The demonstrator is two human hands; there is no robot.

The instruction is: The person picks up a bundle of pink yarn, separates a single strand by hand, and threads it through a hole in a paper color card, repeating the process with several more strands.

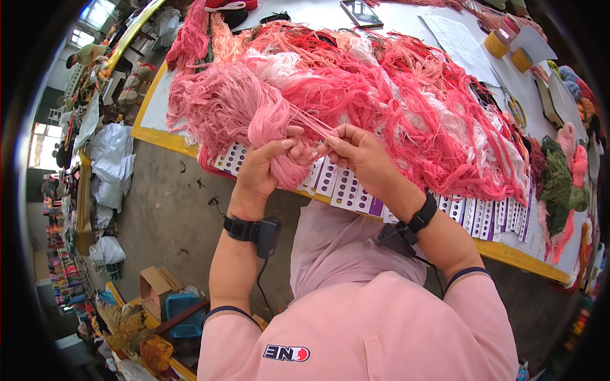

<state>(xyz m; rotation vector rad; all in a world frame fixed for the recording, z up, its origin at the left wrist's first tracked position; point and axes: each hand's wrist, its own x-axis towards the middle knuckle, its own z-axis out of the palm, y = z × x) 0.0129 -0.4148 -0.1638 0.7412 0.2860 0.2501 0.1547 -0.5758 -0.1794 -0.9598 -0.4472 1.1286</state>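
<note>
My left hand (262, 166) is closed round a thick bundle of light pink embroidery thread (270, 124), part of which hangs below the fingers. To its right, my right hand (357, 150) pinches a few strands drawn out taut from that bundle. Behind both hands a large heap of loose thread (406, 114) in pink, coral, red and white covers the table. White cards with rows of punched holes (346, 189) stick out from under the heap along the near edge. Black straps with small boxes sit on both wrists.
The white table (413, 28) has a yellow edge (521, 259). A phone (362, 13), paper sheets (459, 47), scissors (516, 111) and yellow spools (497, 43) lie at the back. Green skeins (558, 184) hang at right. A blue bin (185, 314) and cardboard box (154, 287) stand lower left.
</note>
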